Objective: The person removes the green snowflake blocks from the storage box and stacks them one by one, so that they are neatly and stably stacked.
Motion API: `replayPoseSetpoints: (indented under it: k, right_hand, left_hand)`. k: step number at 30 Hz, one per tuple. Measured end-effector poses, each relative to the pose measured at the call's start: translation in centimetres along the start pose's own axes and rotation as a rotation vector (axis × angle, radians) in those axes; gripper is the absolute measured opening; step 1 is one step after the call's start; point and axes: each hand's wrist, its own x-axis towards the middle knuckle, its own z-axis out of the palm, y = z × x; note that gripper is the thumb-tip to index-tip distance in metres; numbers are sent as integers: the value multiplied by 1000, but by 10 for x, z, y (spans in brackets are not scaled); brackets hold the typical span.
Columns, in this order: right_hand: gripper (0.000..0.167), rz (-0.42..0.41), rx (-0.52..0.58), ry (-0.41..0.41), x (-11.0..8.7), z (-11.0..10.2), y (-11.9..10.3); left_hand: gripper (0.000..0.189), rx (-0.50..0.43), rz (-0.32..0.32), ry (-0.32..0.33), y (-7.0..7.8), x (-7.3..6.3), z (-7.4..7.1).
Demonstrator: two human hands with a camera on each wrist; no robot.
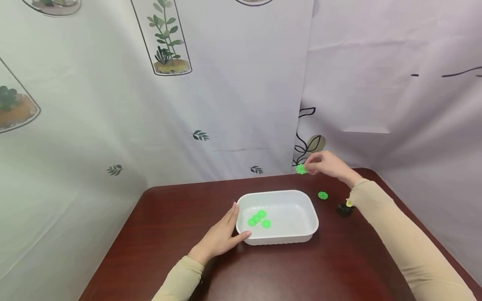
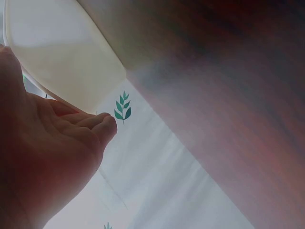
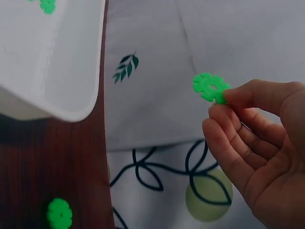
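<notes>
My right hand pinches a green snowflake-shaped plastic disc between thumb and fingers, raised near the table's back edge. In the head view that disc shows at the fingertips, above and behind the right end of a white rectangular tub. My left hand rests against the tub's left end, fingers fairly straight along the side and thumb at the front rim. Several more green discs lie in the tub's left half. Another single green disc lies on the table to the right of the tub.
The dark red-brown table carries the tub. A small dark object with a yellow part sits under the right forearm, partly hidden by the sleeve. White cloth with plant prints hangs behind the table and at its sides.
</notes>
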Motion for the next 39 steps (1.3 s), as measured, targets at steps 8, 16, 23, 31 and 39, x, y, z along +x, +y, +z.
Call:
replayPoseSetpoints:
  k: [8, 16, 23, 31, 39]
  right_hand:
    - [34, 99, 99, 120, -15, -5, 42]
    - [37, 207, 325, 200, -29, 15, 88]
    - [34, 256, 362, 192, -35, 29, 105]
    - [32, 291, 390, 171, -41, 39, 110]
    - [34, 302, 425, 174, -46, 42, 115]
  left_hand:
    - [101, 6, -1, 11, -1, 0, -2]
    - [101, -6, -12, -1, 0, -1, -3]
    - [101, 4, -12, 0, 0, 0, -2]
    - [102, 0, -22, -17, 1, 0, -2]
    - [102, 1, -24, -19, 1, 0, -1]
